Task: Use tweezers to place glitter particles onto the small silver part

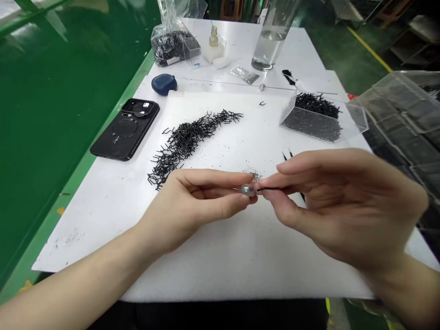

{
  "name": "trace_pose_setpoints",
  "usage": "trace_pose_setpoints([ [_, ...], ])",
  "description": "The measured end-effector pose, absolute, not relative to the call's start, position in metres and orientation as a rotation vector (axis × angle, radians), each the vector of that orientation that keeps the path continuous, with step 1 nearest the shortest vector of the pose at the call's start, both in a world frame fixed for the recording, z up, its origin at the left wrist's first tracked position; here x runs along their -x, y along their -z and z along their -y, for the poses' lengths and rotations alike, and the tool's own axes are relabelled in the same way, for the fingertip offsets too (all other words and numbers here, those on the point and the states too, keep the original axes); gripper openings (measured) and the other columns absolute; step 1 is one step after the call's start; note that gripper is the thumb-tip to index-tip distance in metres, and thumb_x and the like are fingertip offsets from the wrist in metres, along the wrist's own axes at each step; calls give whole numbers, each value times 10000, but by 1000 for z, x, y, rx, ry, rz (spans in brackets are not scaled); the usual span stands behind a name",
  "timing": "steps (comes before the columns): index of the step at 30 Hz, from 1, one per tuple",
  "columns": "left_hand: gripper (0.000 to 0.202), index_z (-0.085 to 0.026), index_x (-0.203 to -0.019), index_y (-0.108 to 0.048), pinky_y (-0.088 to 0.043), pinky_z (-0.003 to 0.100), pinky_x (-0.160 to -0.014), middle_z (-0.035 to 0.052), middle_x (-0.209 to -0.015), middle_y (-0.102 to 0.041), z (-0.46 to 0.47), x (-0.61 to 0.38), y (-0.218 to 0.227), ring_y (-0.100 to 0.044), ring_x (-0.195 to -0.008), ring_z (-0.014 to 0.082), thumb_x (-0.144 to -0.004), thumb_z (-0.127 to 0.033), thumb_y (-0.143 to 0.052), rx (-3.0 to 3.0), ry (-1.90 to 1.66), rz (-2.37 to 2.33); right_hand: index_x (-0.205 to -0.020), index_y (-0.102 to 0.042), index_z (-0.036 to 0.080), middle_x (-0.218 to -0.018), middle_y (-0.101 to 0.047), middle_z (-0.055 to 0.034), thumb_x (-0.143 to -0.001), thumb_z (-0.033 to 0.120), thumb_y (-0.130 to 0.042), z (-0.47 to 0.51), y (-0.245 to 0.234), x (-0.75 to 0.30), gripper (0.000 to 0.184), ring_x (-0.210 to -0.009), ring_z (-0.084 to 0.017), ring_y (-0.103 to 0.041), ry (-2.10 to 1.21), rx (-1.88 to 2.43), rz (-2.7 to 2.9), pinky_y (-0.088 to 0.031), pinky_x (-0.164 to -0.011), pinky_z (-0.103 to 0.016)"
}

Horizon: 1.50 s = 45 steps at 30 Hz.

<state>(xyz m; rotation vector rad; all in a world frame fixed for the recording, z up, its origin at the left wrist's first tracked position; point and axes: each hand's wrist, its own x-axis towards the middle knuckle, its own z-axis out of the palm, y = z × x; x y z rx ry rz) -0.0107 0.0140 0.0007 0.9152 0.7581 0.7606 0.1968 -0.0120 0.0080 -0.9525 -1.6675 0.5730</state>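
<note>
My left hand (202,195) pinches a small shiny silver metal piece (246,189) between thumb and fingers. Close against it, my right hand (330,201) is closed on a thin black piece (270,188), whose end meets the silver part. Behind the right hand show two dark pointed tips (287,156), like those of tweezers; whether they lie on the table or rest in the hand I cannot tell. Just beyond the fingertips is a little heap of fine dark bits (254,175). A long pile of small black forked pieces (189,137) spreads across the white board.
A black phone (125,130) and a dark blue case (164,84) lie left. Farther back are a bag of black pieces (172,46), a small bottle (213,37) and a water-filled vessel (270,48). A clear box (309,123) of black pieces and stacked clear trays (398,101) are right.
</note>
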Motion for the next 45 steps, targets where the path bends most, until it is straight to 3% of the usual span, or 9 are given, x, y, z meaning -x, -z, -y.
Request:
trace_pose_setpoints([
  [5,258,-264,-1001,-816,-655,180,-877,-42,-952,-841,-14,10,-2,-802,-928,142,-777,-163,-891,-882,-774,-778,-1221,-690,267,-973,-779,22,-736,-31,-812,13,-9,-195,581,-893,-159,-792,-422,982,1713,-677,-749,-197],
  [12,202,-275,-939,-841,-624,143,-878,-56,-927,-840,-14,11,-1,-792,-916,120,-805,-124,-854,-944,-789,-821,-1170,-667,251,-957,-768,37,-691,-38,-838,13,-10,-196,585,-825,-129,-793,-313,1004,1759,-650,-679,-144],
  [21,210,-319,-934,-852,-616,226,-927,-41,-1007,-837,-14,11,-1,-784,-993,181,-767,-198,-889,-994,-757,-926,-1179,-651,306,-971,-790,23,-768,40,-822,19,-13,-199,519,-856,-186,-794,-466,1079,1733,-687,-725,-286],
  [27,201,-318,-942,-848,-611,215,-952,-51,-1021,-835,-15,10,-2,-780,-1028,173,-791,-187,-872,-981,-755,-902,-1235,-651,299,-975,-796,12,-768,22,-815,18,-12,-199,567,-829,-189,-794,-527,1043,1728,-691,-732,-295],
  [34,207,-302,-943,-846,-622,216,-945,-48,-962,-840,-14,10,-2,-794,-929,146,-788,-167,-874,-946,-761,-877,-1208,-674,288,-997,-783,-14,-730,6,-838,18,-11,-198,579,-829,-213,-792,-535,1034,1684,-684,-658,-316],
  [45,205,-300,-917,-852,-621,296,-982,-29,-953,-841,-13,11,-3,-795,-954,196,-758,-176,-889,-964,-759,-907,-1144,-685,297,-931,-807,26,-733,39,-820,17,-12,-199,503,-818,-209,-783,-484,1070,1750,-672,-701,-340],
])
